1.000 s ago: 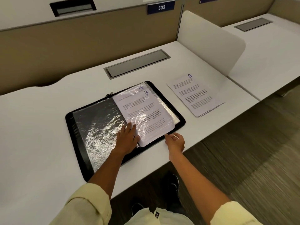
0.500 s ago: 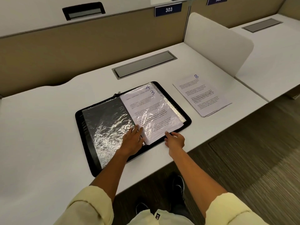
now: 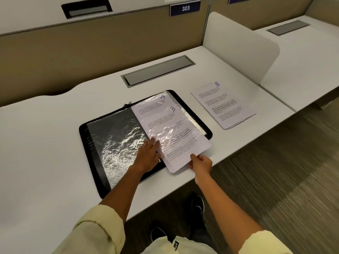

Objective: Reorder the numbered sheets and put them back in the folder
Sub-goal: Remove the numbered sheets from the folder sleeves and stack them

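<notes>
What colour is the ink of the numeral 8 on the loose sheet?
Blue, seen from the head view.

pale yellow rolled sleeves (image 3: 95, 228), black shoes (image 3: 198, 204)

Even overhead light is cast; strong glare is seen on the plastic sleeve (image 3: 117, 142). The floor (image 3: 275, 180) is blurred, perhaps by motion.

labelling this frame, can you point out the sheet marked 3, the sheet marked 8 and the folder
sheet marked 3 (image 3: 185, 153): head view, bare lower part outside the sleeve
sheet marked 8 (image 3: 222, 105): head view, middle of the page
folder (image 3: 95, 162): head view, black left border
</notes>
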Motion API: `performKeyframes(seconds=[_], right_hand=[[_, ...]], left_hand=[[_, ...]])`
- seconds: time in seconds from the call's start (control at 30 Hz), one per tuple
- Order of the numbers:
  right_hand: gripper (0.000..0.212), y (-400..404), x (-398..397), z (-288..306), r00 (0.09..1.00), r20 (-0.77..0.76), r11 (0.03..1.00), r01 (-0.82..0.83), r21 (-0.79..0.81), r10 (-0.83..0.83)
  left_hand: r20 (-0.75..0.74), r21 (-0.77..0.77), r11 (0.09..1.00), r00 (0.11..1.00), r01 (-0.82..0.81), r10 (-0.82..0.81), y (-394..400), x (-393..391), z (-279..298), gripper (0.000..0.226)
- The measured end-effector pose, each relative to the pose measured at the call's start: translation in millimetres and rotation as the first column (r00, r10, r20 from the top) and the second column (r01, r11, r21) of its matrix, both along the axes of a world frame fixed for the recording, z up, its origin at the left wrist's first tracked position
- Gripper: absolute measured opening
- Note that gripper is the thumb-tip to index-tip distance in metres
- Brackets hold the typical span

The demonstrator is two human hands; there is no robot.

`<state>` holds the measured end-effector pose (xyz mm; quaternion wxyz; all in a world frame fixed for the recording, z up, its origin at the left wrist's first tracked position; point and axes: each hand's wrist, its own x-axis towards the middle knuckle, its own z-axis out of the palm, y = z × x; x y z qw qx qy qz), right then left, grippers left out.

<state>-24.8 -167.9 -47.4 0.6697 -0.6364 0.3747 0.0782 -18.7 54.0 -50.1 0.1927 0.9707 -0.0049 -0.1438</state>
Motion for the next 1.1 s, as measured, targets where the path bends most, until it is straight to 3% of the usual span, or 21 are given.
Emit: performKeyframes(seconds=[0.27,0.37,0.5,0.9,1.1], right_hand=[[0.012,-11,-12,-1,0.997,0.046,0.998,0.059,0.009,-0.059],[0.005,-7,-11,5,0.994,0.054,0.988,0.084,0.126,-0.092],[0.012,-6,-10,7,0.991,0.035,0.968,0.122,0.218,-0.133],[0.011,-37,-32,2,0.994,0.060,0.994,0.087,0.070,-0.091],[0.007,-52,-48,4,0.993,0.061,0.994,0.100,0.040,-0.102]], left_hand=[[0.040,-0.016,1.000,0.999,0.010,-0.009,7,-1,-7,0.060],[0.053,-0.009,1.000,0.998,0.016,-0.016,10,-4,-9,0.061],[0.037,0.010,1.000,0.999,0.014,-0.014,10,-8,-10,0.062],[0.079,0.081,0.997,0.997,0.011,-0.018,-1,-15,-6,0.068],[0.175,0.062,0.998,0.984,-0.004,-0.007,-13,-15,-10,0.071]])
